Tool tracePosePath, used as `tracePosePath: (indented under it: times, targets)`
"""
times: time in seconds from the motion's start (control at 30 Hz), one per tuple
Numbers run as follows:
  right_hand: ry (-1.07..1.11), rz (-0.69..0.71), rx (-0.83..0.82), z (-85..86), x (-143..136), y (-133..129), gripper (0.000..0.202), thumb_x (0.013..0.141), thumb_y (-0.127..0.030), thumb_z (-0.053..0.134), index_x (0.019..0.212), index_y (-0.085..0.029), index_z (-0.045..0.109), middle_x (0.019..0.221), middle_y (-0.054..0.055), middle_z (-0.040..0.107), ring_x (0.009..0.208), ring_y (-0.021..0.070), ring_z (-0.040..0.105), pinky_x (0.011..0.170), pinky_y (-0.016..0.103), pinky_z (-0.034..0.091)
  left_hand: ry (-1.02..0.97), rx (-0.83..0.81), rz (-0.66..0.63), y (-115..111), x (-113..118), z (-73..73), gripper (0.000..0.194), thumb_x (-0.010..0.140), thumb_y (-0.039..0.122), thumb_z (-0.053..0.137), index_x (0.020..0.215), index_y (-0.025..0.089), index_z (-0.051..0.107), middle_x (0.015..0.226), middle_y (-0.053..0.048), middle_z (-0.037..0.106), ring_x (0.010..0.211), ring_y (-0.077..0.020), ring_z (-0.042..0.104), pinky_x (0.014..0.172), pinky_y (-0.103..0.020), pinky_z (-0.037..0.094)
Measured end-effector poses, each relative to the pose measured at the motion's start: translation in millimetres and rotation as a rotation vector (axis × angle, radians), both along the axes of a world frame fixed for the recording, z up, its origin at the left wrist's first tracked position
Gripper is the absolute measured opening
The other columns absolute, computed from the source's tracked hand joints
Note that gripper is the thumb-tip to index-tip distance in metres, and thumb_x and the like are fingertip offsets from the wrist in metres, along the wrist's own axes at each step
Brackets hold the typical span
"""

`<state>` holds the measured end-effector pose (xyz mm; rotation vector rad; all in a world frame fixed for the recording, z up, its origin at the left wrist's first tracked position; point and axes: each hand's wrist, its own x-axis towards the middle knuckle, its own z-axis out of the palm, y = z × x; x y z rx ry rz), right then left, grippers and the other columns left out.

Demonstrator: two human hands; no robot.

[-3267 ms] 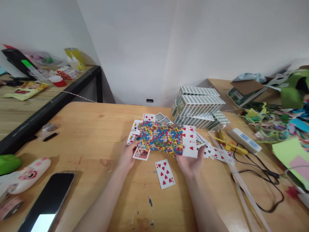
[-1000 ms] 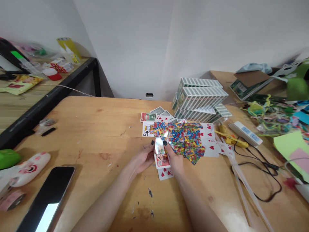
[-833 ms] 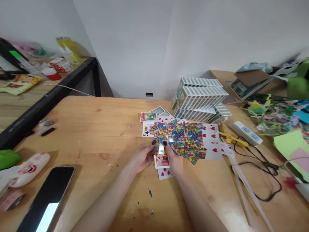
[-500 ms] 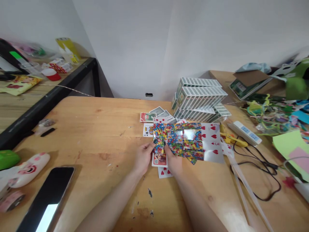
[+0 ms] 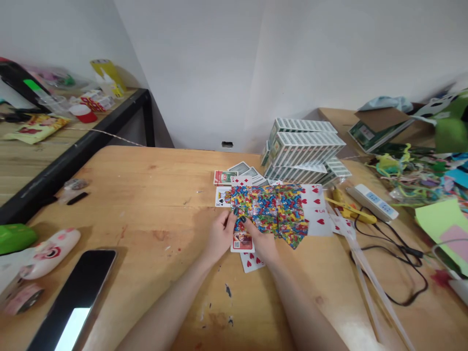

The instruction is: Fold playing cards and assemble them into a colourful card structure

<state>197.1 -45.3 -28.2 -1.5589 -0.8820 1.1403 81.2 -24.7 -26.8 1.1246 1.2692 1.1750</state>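
A panel of playing cards (image 5: 265,209) covered in a multicoloured pattern lies before me, with bare heart cards (image 5: 315,209) showing along its right side. My left hand (image 5: 221,236) pinches the panel's left edge, thumb on top and fingers curled. Beside it my right hand (image 5: 262,241) is closed on the same strip, its thumb near the left thumb; most of its fingers are hidden. A red-backed card (image 5: 242,242) shows between the hands, with a heart card (image 5: 251,263) under it. A king of spades (image 5: 223,196) lies at the panel's left.
Green-and-white striped boxes (image 5: 307,148) are stacked behind the cards. A card pack (image 5: 220,177) lies near them. To the right are a power strip (image 5: 376,201), a yellow tool (image 5: 349,209) and black cable. A phone (image 5: 73,297) lies at left.
The patterned panel has settled flatter, and its glare is gone. Its right end has shifted slightly left and nearer the tabletop. Both thumbs have moved a little on the strip.
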Motion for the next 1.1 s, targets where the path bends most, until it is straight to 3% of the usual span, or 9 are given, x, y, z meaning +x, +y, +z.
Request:
tracePosePath:
  times: [0.17,0.3,0.4,0.5,0.6,0.7,0.9,1.1]
  targets:
    - [0.226,0.026,0.067,-4.0,-5,1,0.038,0.065,-0.041,0.061,0.093,-0.016,0.063,0.098,0.005,0.066,0.087,0.0228,0.062,0.077,0.035,0.048,-0.278,-0.142,-0.003,2,0,6.4,0.029,0.071,0.040,0.055,0.084,0.016,0.063,0.075,-0.002,0.065,0.067,-0.0154,0.056,0.062,-0.023,0.041]
    - [0.121,-0.015,0.067,-6.2,-7,2,0.033,0.065,-0.040,0.060,0.089,-0.017,0.065,0.096,0.004,0.066,0.094,0.0227,0.059,0.084,0.035,0.045,-0.479,-0.192,0.000,4,0,7.6,0.032,0.067,0.035,0.060,0.092,0.016,0.063,0.081,-0.003,0.067,0.070,-0.0158,0.060,0.066,-0.025,0.043]
    - [0.028,-0.044,0.068,-4.2,-6,2,0.038,0.065,-0.040,0.061,0.096,-0.019,0.063,0.101,0.004,0.064,0.098,0.0231,0.057,0.089,0.036,0.041,-0.567,-0.261,-0.039,3,2,7.8,0.034,0.065,0.033,0.061,0.093,0.014,0.062,0.076,-0.003,0.068,0.066,-0.0161,0.061,0.063,-0.025,0.044]
    - [-0.016,-0.036,0.031,-0.6,-6,1,0.035,0.065,-0.041,0.061,0.091,-0.018,0.065,0.094,0.004,0.067,0.095,0.0247,0.058,0.089,0.038,0.041,-0.604,-0.289,-0.026,1,3,6.3,0.028,0.067,0.030,0.058,0.090,0.015,0.061,0.069,0.000,0.067,0.062,-0.0151,0.061,0.060,-0.024,0.045]
    - [-0.055,-0.002,0.053,1.0,-8,1,0.026,0.063,-0.039,0.062,0.080,-0.020,0.068,0.083,0.003,0.068,0.095,0.0249,0.058,0.091,0.037,0.040,-0.599,-0.358,0.032,3,3,1.9,0.016,0.066,0.028,0.054,0.073,0.015,0.060,0.060,0.002,0.064,0.056,-0.0142,0.060,0.056,-0.023,0.044]
    - [-0.095,0.026,0.122,0.4,-9,1,0.026,0.065,-0.036,0.060,0.086,-0.023,0.067,0.090,0.001,0.067,0.099,0.0234,0.056,0.094,0.036,0.037,-0.589,-0.415,0.074,4,3,-1.7,0.012,0.064,0.028,0.052,0.062,0.016,0.054,0.053,0.002,0.061,0.053,-0.0146,0.059,0.053,-0.023,0.044]
    - [-0.108,-0.032,0.140,0.4,-9,1,0.035,0.067,-0.037,0.058,0.098,-0.020,0.063,0.098,0.003,0.065,0.106,0.0231,0.051,0.098,0.037,0.031,-0.587,-0.341,-0.019,1,7,6.1,0.024,0.064,0.022,0.049,0.083,0.014,0.059,0.061,0.001,0.063,0.057,-0.0144,0.059,0.054,-0.023,0.044]
    - [-0.040,-0.074,0.116,-2.3,-7,1,0.037,0.066,-0.038,0.060,0.097,-0.017,0.063,0.099,0.004,0.065,0.102,0.0230,0.054,0.095,0.035,0.034,-0.662,-0.262,-0.142,-4,7,15.0,0.034,0.066,0.015,0.047,0.097,0.016,0.059,0.077,0.000,0.066,0.065,-0.0145,0.061,0.059,-0.023,0.046]
